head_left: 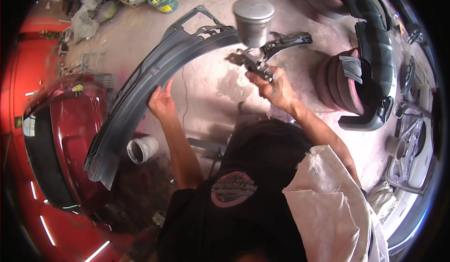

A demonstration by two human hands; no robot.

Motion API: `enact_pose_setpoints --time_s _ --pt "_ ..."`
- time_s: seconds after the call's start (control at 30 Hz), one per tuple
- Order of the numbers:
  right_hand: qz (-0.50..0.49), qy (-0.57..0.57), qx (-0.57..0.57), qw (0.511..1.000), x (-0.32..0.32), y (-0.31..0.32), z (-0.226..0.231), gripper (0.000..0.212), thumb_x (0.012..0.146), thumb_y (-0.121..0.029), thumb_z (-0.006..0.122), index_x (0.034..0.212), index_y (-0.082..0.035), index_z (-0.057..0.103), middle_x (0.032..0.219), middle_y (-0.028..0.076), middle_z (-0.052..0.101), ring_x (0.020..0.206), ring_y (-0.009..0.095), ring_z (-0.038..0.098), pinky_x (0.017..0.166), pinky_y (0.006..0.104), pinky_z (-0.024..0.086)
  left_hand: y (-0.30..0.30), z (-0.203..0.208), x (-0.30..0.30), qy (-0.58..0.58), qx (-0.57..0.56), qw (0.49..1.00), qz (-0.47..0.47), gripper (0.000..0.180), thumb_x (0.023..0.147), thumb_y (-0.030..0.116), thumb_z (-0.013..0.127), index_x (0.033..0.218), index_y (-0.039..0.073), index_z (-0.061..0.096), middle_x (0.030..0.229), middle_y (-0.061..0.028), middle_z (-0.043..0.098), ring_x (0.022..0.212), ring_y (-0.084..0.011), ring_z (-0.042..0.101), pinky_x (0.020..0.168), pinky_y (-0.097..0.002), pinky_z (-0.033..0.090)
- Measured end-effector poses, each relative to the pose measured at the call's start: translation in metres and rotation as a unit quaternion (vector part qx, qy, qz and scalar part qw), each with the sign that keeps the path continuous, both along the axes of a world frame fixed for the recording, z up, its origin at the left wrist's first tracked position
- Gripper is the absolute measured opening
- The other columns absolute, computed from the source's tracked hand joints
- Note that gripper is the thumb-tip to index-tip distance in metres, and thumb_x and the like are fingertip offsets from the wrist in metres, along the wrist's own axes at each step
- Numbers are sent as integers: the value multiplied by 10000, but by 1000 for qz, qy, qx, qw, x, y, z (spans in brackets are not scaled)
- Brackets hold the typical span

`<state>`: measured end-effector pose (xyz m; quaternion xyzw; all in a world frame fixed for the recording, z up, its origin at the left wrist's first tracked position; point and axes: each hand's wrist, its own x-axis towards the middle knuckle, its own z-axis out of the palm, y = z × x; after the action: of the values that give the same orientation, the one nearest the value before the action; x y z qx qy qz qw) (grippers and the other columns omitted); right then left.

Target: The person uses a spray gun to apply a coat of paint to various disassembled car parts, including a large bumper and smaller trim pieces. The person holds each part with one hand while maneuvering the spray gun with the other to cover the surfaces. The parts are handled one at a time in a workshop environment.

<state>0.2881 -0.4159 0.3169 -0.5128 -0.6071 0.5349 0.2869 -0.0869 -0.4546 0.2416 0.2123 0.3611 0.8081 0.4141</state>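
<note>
My left hand (pixel 162 102) grips the inner edge of a long, curved dark grey car cowl panel (pixel 154 70). The panel arches from the lower left toward the top centre, and its far end has an open frame-like section. My right hand (pixel 277 92) is closed around a spray gun (pixel 253 66), whose silver metal cup (pixel 253 23) stands on top. The gun is close to the panel's right end, and its cup covers part of that area. Beyond the gun, a slim dark bracket-like part (pixel 293 40) shows. Whether the trigger is pressed I cannot tell.
To the left are a dark red car body part (pixel 77 142) and a bright red car (pixel 35 65). A white can (pixel 143 150) lies below the panel. Stacked tyres (pixel 335 86) carry a black bumper (pixel 378 51) on the right. Pale cloth (pixel 323 205) hangs by my right arm.
</note>
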Motion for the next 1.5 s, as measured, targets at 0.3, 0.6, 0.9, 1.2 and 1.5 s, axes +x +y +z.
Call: enact_pose_setpoints --time_s 0.3,0.6,0.9,1.2,1.5 --pt "-111 -5 125 986 12 22 -62 338 980 -270 693 859 42 644 556 56 566 470 129 562 460 321 444 -16 4 -17 18 29 999 -12 484 848 -56 525 1327 -51 595 1360 -179 620 1312 -348 564 1156 -670 378" --pt "-179 -5 49 983 18 18 -53 337 978 -257 673 893 69 651 569 83 604 468 149 611 453 324 482 -27 10 -25 52 54 997 -10 488 870 -48 505 1352 -63 576 1392 -175 606 1338 -340 545 1171 -664 355" --pt "-65 42 -4 997 -7 35 -14 372 952 -306 671 1112 29 693 691 136 643 558 185 586 580 378 481 -29 10 -35 113 80 990 -31 509 892 -51 481 1398 -71 532 1465 -172 552 1376 -354 506 1193 -669 303" --pt "-181 -30 -44 982 13 37 -41 381 936 -325 649 1066 30 695 631 126 640 532 196 658 548 380 517 -38 -1 -63 87 115 988 -47 515 895 -65 463 1408 -88 512 1481 -182 536 1402 -370 475 1210 -673 272" --pt "-113 47 -5 992 9 28 -49 307 965 -263 642 1064 17 717 748 108 703 595 175 660 575 357 509 -36 3 -66 45 96 993 -48 516 915 -52 465 1424 -136 462 1509 -219 500 1447 -405 407 1235 -666 230"
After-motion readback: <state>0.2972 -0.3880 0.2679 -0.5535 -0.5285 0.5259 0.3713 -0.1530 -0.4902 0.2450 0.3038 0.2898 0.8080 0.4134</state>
